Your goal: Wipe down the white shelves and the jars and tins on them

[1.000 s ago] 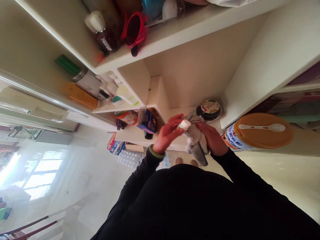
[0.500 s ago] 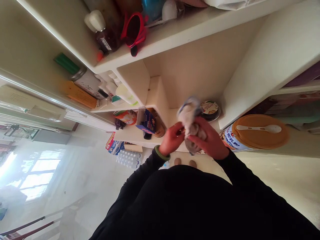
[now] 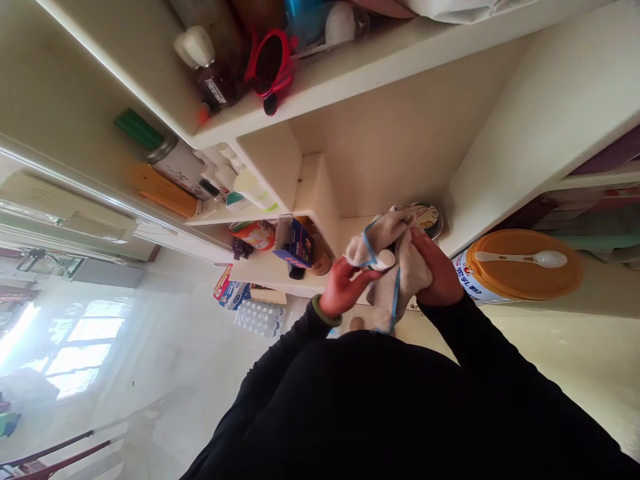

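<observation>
A beige cloth (image 3: 410, 267) with blue edging hangs opened out in front of the shelves, and my right hand (image 3: 440, 273) is closed on its right side. Partly wrapped in its folds is a small container with a round white cap (image 3: 385, 260). My left hand (image 3: 345, 287) grips this container from the left, fingers bent round it; most of its body is hidden by cloth and fingers. Just behind the cloth, a round tin with a patterned lid (image 3: 425, 217) stands on the shelf, partly covered.
A large milk powder can (image 3: 525, 267) with an orange lid and white spoon stands to the right. Left of my hands are an open blue box (image 3: 295, 243) and an orange-white can (image 3: 255, 235). Red sunglasses (image 3: 270, 63) lie on the upper shelf. Bottled water packs (image 3: 257, 318) sit on the floor.
The cloth, bunched and blurred between both hands before, is now spread wider and hangs lower. The white cap has come into view. My right hand has shifted slightly right.
</observation>
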A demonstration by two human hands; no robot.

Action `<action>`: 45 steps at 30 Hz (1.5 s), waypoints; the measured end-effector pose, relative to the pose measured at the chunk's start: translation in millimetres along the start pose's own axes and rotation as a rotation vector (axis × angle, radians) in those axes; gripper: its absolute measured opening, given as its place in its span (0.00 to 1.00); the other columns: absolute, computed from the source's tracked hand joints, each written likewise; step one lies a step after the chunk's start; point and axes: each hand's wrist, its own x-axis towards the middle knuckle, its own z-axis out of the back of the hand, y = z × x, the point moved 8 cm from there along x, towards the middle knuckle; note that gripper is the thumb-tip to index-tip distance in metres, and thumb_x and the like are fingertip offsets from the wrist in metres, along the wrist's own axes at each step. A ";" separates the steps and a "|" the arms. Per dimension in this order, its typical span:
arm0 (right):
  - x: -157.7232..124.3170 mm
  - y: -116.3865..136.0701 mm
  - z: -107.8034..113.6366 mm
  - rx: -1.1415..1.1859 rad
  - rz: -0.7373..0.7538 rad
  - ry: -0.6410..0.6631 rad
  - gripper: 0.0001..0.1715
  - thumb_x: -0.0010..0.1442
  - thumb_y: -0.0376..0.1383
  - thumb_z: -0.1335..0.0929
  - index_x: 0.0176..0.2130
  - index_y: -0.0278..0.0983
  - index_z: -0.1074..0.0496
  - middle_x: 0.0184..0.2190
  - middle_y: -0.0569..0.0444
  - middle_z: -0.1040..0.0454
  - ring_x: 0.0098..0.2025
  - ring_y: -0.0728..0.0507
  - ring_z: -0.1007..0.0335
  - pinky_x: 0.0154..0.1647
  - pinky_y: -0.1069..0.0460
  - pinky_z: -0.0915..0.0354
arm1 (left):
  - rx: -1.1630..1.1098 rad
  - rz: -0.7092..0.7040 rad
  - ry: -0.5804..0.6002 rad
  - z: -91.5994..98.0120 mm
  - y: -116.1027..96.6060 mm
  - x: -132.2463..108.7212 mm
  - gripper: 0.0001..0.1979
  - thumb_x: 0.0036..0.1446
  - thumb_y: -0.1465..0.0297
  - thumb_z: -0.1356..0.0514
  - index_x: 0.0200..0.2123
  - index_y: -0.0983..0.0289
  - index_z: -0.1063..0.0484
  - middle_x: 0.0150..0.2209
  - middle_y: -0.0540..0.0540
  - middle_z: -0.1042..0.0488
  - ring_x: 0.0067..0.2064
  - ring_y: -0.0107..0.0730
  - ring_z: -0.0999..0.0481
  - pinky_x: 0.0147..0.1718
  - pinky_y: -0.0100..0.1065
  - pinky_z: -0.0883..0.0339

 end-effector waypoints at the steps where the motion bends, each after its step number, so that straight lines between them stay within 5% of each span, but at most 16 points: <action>1: 0.3 3.9 1.3 -0.007 0.007 0.016 0.24 0.64 0.56 0.26 0.53 0.48 0.23 0.58 0.47 0.21 0.69 0.31 0.30 0.76 0.32 0.37 | 0.008 0.004 -0.023 2.0 1.0 0.4 0.23 0.66 0.50 0.31 0.55 0.58 0.16 0.47 0.58 0.15 0.47 0.42 0.16 0.50 0.43 0.19; 5: -4.6 17.3 -14.9 0.083 -0.054 0.070 0.19 0.68 0.52 0.28 0.53 0.46 0.27 0.47 0.52 0.21 0.51 0.39 0.23 0.56 0.42 0.25 | 0.158 -0.052 -0.003 2.8 -6.5 5.4 0.22 0.69 0.49 0.35 0.51 0.60 0.15 0.43 0.59 0.14 0.44 0.43 0.16 0.49 0.45 0.20; 10: -3.3 19.0 -20.4 0.140 -0.033 -0.018 0.16 0.70 0.51 0.30 0.47 0.43 0.28 0.38 0.56 0.24 0.39 0.44 0.29 0.43 0.49 0.28 | 0.214 -0.009 0.030 1.3 -8.4 3.8 0.22 0.67 0.48 0.34 0.49 0.58 0.14 0.40 0.60 0.13 0.44 0.47 0.15 0.52 0.48 0.19; 15: -0.2 13.4 -15.9 0.163 -0.092 0.018 0.19 0.67 0.49 0.28 0.53 0.45 0.28 0.44 0.55 0.21 0.45 0.43 0.23 0.47 0.47 0.25 | 0.080 0.034 -0.040 0.4 0.5 1.5 0.24 0.67 0.49 0.33 0.54 0.61 0.16 0.45 0.60 0.13 0.46 0.45 0.15 0.51 0.45 0.20; 19: -2.1 31.1 -18.7 -0.083 0.076 0.038 0.20 0.65 0.44 0.27 0.53 0.42 0.29 0.45 0.53 0.20 0.45 0.41 0.22 0.50 0.45 0.25 | 0.105 0.024 -0.090 6.4 11.2 1.4 0.18 0.66 0.54 0.32 0.44 0.63 0.15 0.38 0.58 0.15 0.40 0.40 0.17 0.47 0.43 0.21; 22: 1.5 31.8 -17.9 -0.137 0.124 0.016 0.15 0.68 0.46 0.29 0.50 0.41 0.29 0.41 0.52 0.20 0.42 0.42 0.23 0.48 0.46 0.25 | 0.118 0.020 -0.047 7.3 12.7 0.3 0.14 0.62 0.57 0.28 0.45 0.60 0.13 0.35 0.55 0.17 0.40 0.40 0.18 0.50 0.44 0.22; 31: 17.1 -14.3 2.4 0.194 -0.131 -0.098 0.19 0.64 0.50 0.27 0.50 0.44 0.27 0.45 0.52 0.19 0.47 0.40 0.21 0.51 0.44 0.22 | -0.298 0.143 -0.123 5.5 3.2 5.1 0.23 0.58 0.53 0.23 0.52 0.58 0.15 0.50 0.57 0.16 0.48 0.41 0.18 0.48 0.40 0.21; 37: 5.5 23.1 -18.3 0.053 0.021 0.096 0.25 0.61 0.48 0.22 0.54 0.44 0.23 0.49 0.53 0.17 0.50 0.39 0.20 0.58 0.43 0.24 | -0.404 0.304 -0.072 2.2 18.2 8.7 0.29 0.48 0.51 0.18 0.49 0.59 0.15 0.46 0.57 0.14 0.51 0.44 0.16 0.58 0.45 0.22; 43: 8.9 6.1 -18.0 0.155 -0.118 0.289 0.28 0.53 0.54 0.19 0.47 0.44 0.20 0.40 0.54 0.18 0.40 0.39 0.20 0.41 0.45 0.21 | -0.442 0.467 0.135 -6.5 22.9 -0.6 0.30 0.45 0.44 0.20 0.36 0.64 0.18 0.32 0.55 0.18 0.32 0.36 0.21 0.36 0.42 0.20; 45: 10.1 1.9 -16.0 0.151 -0.154 0.288 0.26 0.56 0.55 0.21 0.48 0.44 0.21 0.39 0.54 0.18 0.38 0.39 0.21 0.39 0.45 0.21 | -0.341 0.427 0.082 -6.0 24.7 -2.0 0.31 0.44 0.45 0.19 0.38 0.64 0.18 0.34 0.57 0.17 0.35 0.41 0.18 0.40 0.46 0.18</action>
